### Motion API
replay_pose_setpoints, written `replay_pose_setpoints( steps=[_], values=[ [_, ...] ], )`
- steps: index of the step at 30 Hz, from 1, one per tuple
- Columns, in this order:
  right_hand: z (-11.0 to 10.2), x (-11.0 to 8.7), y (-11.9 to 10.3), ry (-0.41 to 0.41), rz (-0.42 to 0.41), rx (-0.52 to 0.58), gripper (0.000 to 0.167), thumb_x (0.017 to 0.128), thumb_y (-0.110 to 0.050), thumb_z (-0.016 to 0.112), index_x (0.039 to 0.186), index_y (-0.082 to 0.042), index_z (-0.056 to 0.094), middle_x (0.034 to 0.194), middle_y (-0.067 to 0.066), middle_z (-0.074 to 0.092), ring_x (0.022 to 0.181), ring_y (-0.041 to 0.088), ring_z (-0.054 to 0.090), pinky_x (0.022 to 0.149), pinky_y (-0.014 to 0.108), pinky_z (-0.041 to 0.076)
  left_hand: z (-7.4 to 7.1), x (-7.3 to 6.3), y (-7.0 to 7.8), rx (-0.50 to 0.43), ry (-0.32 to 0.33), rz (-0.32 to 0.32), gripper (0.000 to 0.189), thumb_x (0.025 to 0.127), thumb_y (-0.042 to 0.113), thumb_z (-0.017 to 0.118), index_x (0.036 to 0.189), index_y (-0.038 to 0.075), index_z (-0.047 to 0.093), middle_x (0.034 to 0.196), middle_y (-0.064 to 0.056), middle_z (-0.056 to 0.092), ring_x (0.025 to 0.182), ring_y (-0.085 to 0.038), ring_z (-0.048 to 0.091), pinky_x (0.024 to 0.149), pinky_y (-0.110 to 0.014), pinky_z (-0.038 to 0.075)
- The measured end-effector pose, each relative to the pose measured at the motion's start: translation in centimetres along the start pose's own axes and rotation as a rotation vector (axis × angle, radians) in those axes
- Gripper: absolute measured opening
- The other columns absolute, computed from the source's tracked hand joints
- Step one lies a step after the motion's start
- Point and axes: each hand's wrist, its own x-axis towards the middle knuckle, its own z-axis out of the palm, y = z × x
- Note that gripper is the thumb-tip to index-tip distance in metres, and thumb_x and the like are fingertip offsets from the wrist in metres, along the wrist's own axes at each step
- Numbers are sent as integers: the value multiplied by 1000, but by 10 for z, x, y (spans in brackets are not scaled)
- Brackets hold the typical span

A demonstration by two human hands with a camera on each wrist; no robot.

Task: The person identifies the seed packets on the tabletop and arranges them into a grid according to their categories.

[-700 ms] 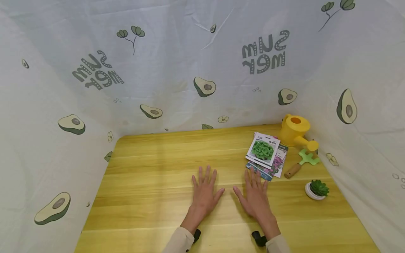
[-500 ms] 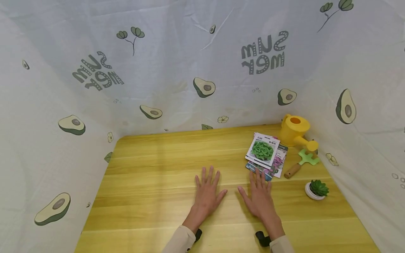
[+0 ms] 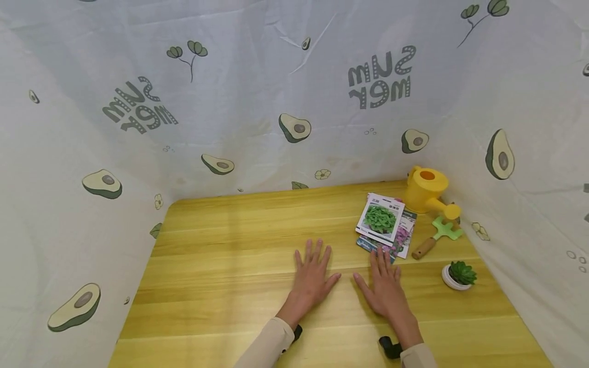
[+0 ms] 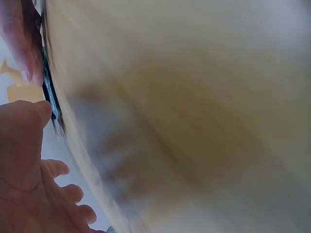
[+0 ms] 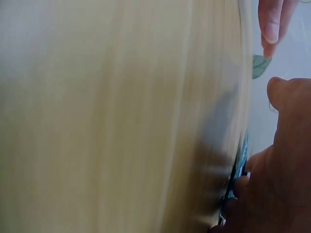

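My left hand (image 3: 310,278) hovers palm down above the wooden table (image 3: 221,286), its fingers spread and holding nothing; the left wrist view shows a gap between palm (image 4: 19,179) and tabletop. To its right, my right hand (image 3: 386,289) is held the same way, fingers straight and thumb apart. Its fingertips come near the lower edge of a stack of seed packets; whether they touch it I cannot tell. The top packet (image 3: 380,219) shows green leaves, and a packet with pink flowers (image 3: 403,235) sticks out beneath it.
Right of the packets lies a small green hand fork (image 3: 444,229) with a wooden handle. Behind it stands a yellow watering can (image 3: 425,189). A potted succulent (image 3: 460,276) sits near the right edge. A white cloth printed with avocados (image 3: 257,92) surrounds the table.
Both hands have shifted to the right over the table, with fingers still spread. The head view has turned very slightly. The packets, fork, watering can and succulent have stayed in place.
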Motion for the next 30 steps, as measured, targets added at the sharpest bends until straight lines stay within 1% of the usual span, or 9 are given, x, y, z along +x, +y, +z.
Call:
replay_pose_setpoints(
  steps=[4,8,13,18,21,25,30],
  values=[
    [-2,0,1,-7,-1,4,91,110,-50,55,166,13,19,176,33,4,163,54,2,122,82,6,3,7,6,18,-15,20,77,109,62,51,170,18,36,179,-10,24,166,-37,17,127,-70,26],
    [-6,-1,1,-41,3,-4,89,112,-47,53,165,15,16,175,35,3,162,55,2,124,80,6,5,15,14,47,-34,44,77,110,62,48,171,19,33,180,-8,22,167,-34,16,128,-68,26],
    [-9,-1,2,-62,6,19,87,113,-44,52,165,16,16,174,37,5,162,56,2,124,79,6,8,28,25,48,-25,87,77,110,61,48,172,18,30,181,-7,18,168,-32,11,129,-66,26],
    [-11,1,4,-57,-8,49,86,113,-44,52,165,16,17,174,37,7,162,56,2,124,79,7,12,43,33,55,2,127,79,111,62,46,173,17,29,182,-7,16,167,-32,14,128,-63,29],
    [-11,0,6,-60,-12,67,86,113,-44,52,165,16,18,174,36,7,162,56,1,124,80,6,14,49,36,59,-5,142,80,111,62,44,174,17,25,182,-6,14,167,-31,13,129,-61,30],
    [-11,0,7,-60,-19,89,87,113,-44,53,164,16,18,174,36,7,162,56,0,123,80,5,15,54,37,81,-19,155,79,111,62,42,174,17,22,182,-5,14,168,-30,13,128,-59,32],
    [-8,0,8,-53,-29,89,86,112,-42,54,164,17,18,173,38,8,161,57,0,123,81,5,17,64,36,61,-46,171,75,114,60,33,175,22,16,183,-1,10,169,-26,5,130,-61,26]
  ],
)
